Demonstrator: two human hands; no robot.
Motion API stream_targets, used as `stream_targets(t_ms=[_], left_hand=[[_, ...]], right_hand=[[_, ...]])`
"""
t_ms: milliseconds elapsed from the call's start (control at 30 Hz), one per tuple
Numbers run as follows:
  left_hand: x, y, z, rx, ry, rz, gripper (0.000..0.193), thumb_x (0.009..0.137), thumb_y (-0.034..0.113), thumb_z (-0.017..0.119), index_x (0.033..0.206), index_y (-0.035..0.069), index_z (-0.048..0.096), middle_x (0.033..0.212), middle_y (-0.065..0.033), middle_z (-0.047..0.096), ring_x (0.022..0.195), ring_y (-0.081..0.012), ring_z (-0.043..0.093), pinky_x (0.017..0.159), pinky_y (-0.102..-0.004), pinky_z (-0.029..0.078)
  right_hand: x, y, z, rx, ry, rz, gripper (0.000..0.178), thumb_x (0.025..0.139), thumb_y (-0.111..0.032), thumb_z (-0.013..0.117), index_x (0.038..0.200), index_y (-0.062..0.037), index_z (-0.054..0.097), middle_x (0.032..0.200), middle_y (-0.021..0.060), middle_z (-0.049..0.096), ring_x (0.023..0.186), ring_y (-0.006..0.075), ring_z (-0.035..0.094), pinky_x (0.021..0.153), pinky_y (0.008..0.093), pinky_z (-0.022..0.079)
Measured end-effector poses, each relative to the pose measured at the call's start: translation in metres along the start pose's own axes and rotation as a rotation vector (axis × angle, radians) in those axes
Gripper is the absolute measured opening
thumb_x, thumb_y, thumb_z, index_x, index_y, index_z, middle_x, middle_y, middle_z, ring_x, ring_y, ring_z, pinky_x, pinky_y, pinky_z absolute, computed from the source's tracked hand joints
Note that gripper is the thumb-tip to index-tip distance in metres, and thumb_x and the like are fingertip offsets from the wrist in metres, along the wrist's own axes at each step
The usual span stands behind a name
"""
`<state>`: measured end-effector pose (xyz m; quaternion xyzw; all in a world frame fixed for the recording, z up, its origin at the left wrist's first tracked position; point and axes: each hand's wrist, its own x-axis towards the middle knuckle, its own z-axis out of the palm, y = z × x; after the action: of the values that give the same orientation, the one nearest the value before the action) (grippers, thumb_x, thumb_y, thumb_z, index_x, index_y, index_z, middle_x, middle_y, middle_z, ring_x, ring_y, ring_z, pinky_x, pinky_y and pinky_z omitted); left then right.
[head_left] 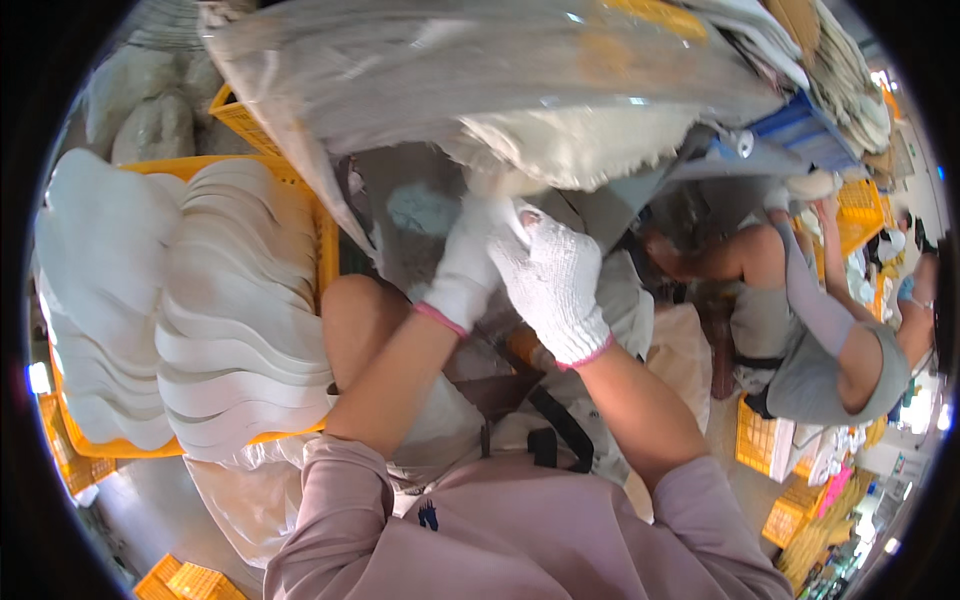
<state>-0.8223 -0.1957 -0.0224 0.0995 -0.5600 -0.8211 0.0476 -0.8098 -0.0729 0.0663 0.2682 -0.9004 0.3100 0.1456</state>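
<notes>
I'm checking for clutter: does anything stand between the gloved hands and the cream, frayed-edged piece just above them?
Nothing visible does: the left hand and right hand are close together just below the cream piece, though blur hides the exact contact.

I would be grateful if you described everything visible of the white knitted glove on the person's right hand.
The white knitted glove looks like textured fabric, with a pink-edged cuff. It covers the right hand, fingers bent toward the white left glove, pictured below cream frayed cloth; whether the gloves touch is unclear.
</notes>
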Motion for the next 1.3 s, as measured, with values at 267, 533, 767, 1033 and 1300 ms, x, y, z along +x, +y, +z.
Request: stream_targets(t_ms=[267,533,767,1033,1300], left_hand=[[0.005,-0.011,0.001,-0.578,-0.145,-0.403,0.054,0.107,0.058,0.05,0.113,0.007,0.065,0.099,-0.0117,0.07,0.092,-0.0313,0.07,0.084,-0.0466,0.06],[0.011,0.021,0.018,-0.859,0.004,-0.27,0.067,0.105,0.077,0.043,0.101,0.013,0.065,0.082,-0.0079,0.065,0.074,-0.0296,0.067,0.07,-0.0467,0.059],[-0.022,-0.014,0.034,-1.054,-0.121,-0.122,0.074,0.107,0.079,0.036,0.126,0.014,0.066,0.111,-0.0081,0.069,0.098,-0.0268,0.067,0.087,-0.044,0.057],[0.037,0.002,0.003,-0.983,0.324,-0.328,0.079,0.113,0.066,0.036,0.161,0.005,0.046,0.155,-0.0111,0.057,0.138,-0.0271,0.056,0.117,-0.0372,0.046],[0.01,0.001,-0.007,-0.51,0.155,-0.219,0.041,0.111,0.031,0.039,0.119,0.0,0.064,0.108,-0.0204,0.072,0.098,-0.0326,0.074,0.084,-0.0458,0.063]], right_hand=[[0.01,-0.033,-0.053,0.422,-0.61,0.285,0.066,0.089,-0.021,0.075,0.149,-0.0001,0.056,0.123,0.0175,0.072,0.098,0.0233,0.071,0.09,0.0389,0.057],[0.047,-0.036,-0.047,0.861,-0.766,0.681,0.044,0.094,-0.026,0.074,0.129,-0.0007,0.068,0.103,0.0113,0.078,0.095,0.0226,0.077,0.087,0.0372,0.06],[-0.12,-0.038,-0.089,0.038,-0.404,0.134,0.054,0.083,-0.022,0.088,0.13,-0.0033,0.068,0.109,0.0189,0.073,0.097,0.0406,0.073,0.084,0.0425,0.059],[0.022,-0.034,-0.038,-0.213,-0.278,-0.229,0.03,0.086,-0.022,0.081,0.113,-0.0086,0.076,0.108,0.015,0.077,0.088,0.0351,0.076,0.074,0.0397,0.062],[-0.004,-0.009,-0.009,0.05,-0.007,0.032,0.045,0.078,-0.033,0.09,0.118,-0.0134,0.08,0.093,0.0134,0.078,0.086,0.0367,0.076,0.076,0.044,0.06]])
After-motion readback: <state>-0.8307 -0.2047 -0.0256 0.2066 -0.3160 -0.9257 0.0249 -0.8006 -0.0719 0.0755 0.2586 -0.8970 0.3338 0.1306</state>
